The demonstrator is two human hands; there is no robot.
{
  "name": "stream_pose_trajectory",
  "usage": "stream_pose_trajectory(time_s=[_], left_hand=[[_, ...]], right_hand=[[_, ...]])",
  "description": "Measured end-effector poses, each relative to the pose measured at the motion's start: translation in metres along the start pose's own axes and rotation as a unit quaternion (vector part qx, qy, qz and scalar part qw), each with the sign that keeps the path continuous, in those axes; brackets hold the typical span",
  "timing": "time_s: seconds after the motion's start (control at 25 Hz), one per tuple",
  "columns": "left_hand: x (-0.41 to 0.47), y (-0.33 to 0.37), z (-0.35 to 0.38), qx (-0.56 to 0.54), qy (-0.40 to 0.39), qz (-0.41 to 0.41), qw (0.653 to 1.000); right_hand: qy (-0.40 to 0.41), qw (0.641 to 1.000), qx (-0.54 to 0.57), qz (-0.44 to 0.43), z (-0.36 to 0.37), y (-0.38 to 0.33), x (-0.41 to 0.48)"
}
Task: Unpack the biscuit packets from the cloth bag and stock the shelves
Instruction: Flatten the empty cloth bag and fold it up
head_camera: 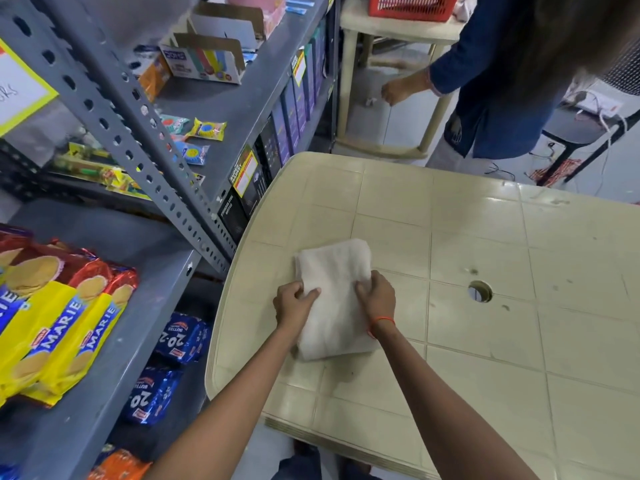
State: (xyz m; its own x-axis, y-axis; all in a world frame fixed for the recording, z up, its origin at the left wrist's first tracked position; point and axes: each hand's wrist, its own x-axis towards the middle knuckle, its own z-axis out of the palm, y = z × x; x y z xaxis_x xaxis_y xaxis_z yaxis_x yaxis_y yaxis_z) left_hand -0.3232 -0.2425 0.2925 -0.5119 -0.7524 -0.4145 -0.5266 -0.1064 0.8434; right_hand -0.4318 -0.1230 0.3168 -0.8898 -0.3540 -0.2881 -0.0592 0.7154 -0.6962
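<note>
1. A grey slotted-steel shelving rack point(114, 109) fills the left side, and its shelves carry small goods and boxes.
2. A cream plastic tabletop point(485, 237) stands just beside the rack and has a round hole point(479, 291) near its middle.
3. A second person in a dark blue top point(502, 81) stands beyond the tabletop, near another cream table that holds a red basket point(412, 6).
4. Yellow and red Marie biscuit packets point(59, 327) lie side by side on a rack shelf at the left.
5. The cloth bag point(334, 271), white and folded flat into a rectangle, lies on the tabletop near its left edge.
6. Blue 20-20 butter biscuit packets point(180, 337) sit on the shelf below the Marie packets.
7. The left hand point(294, 303) has its grip on the bag's left edge, with the thumb on top and the fingers curled.
8. The right hand point(377, 296) has its grip closed over the bag's right edge, and a red thread point(381, 322) circles that wrist.
</note>
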Motion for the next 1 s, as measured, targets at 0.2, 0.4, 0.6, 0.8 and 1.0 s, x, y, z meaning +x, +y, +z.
stream_pose_trajectory(time_s=[0.2, 0.4, 0.6, 0.8, 1.0], left_hand=[[-0.001, -0.008, -0.003, -0.031, -0.026, 0.007, 0.999], [-0.002, -0.008, -0.001, -0.068, -0.037, -0.036, 0.996], [-0.003, -0.005, -0.007, -0.13, -0.03, -0.08, 0.988], [-0.004, 0.002, -0.012, -0.168, -0.027, -0.086, 0.982], [-0.011, 0.001, -0.002, 0.16, 0.08, -0.025, 0.983]], right_hand=[[0.03, 0.991, -0.084, -0.095, 0.009, -0.006, -0.012], [0.01, 0.973, -0.156, -0.172, 0.013, -0.015, -0.015], [-0.121, 0.988, 0.092, 0.019, 0.013, -0.02, -0.004], [-0.146, 0.962, 0.215, 0.086, 0.002, -0.015, 0.006], [0.005, 0.981, -0.192, -0.018, 0.01, 0.004, 0.001]])
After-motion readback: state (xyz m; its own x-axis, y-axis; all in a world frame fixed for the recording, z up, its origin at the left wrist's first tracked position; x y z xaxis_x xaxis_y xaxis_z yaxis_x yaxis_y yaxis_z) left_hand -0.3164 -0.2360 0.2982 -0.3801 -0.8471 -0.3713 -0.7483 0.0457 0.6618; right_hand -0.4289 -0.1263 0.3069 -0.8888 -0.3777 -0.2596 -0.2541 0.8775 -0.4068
